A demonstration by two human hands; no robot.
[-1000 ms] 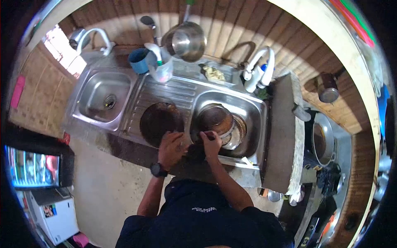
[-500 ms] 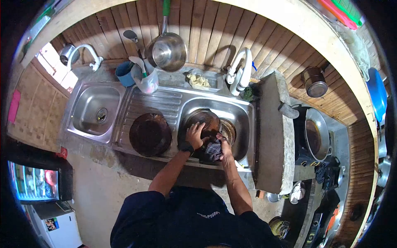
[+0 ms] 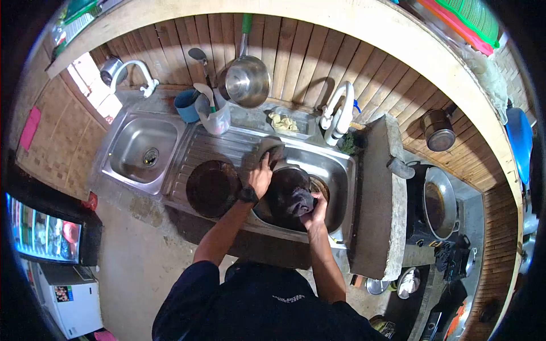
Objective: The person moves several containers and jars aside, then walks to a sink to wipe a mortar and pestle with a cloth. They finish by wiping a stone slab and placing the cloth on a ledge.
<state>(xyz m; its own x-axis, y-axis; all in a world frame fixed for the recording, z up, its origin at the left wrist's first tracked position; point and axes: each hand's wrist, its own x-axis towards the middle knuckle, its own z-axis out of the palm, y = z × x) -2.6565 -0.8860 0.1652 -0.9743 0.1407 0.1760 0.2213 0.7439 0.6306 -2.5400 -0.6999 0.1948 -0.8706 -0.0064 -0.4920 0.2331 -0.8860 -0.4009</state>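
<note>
My left hand (image 3: 260, 181) is at the left rim of the right sink basin (image 3: 344, 199), its fingers on a brownish, rounded, lid-like piece (image 3: 272, 152) that it holds tilted. Dark, wadded cloth (image 3: 301, 202) is gripped in my right hand (image 3: 316, 211), against a blackened round pan (image 3: 278, 196) in the basin. Behind that hand, part of another round brownish item (image 3: 319, 186) shows in the basin. A second blackened round pan (image 3: 213, 188) lies on the ribbed drainboard (image 3: 207, 142), left of my left wrist.
A white faucet (image 3: 340, 116) rises behind the basin, beside a tray with a yellowish cloth (image 3: 283, 121). Utensils stand in a clear container (image 3: 213, 116) beside a blue cup (image 3: 186, 105). A concrete divider (image 3: 372, 193) separates the sink from a wok (image 3: 441, 202) on a stove.
My left hand has moved from the brown round piece's face to its upper edge, and the piece is now tilted at the basin's left rim. The right hand still holds the cloth.
</note>
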